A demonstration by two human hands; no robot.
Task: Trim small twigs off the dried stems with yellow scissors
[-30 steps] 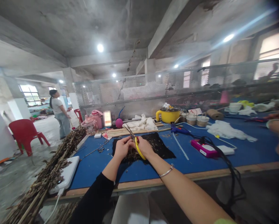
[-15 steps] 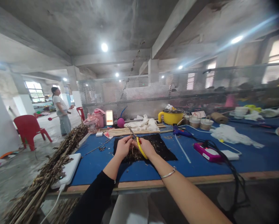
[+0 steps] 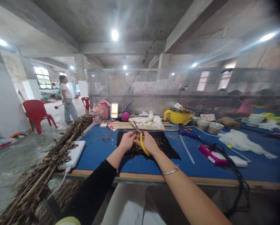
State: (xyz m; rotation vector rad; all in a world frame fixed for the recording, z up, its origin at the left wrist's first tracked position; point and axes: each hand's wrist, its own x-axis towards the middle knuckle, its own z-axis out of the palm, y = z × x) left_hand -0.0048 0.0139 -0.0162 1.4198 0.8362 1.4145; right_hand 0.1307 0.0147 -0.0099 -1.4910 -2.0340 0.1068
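Note:
Yellow-handled scissors (image 3: 142,144) are in my right hand (image 3: 149,144), blades pointing up and away to the left. My left hand (image 3: 127,141) is closed in a pinch close beside the scissors; what its fingertips hold is too small to make out. Both hands are above a black cloth (image 3: 169,147) on the blue table (image 3: 102,162). Brown dried plant scraps (image 3: 135,150) lie on the cloth beneath my hands.
Dried stalks (image 3: 57,153) and a white power bank (image 3: 76,155) lie at the left edge. Behind the cloth are wooden sticks (image 3: 121,126), white gloves (image 3: 157,122) and a yellow pot (image 3: 180,117). A glue gun (image 3: 186,132) and a purple box with cables (image 3: 212,156) lie right. A person (image 3: 68,100) stands far left.
The view has shifted, so the scene sits slightly further right. My hands stay together over the black cloth with the scissors. A pale green edge now shows at the bottom left.

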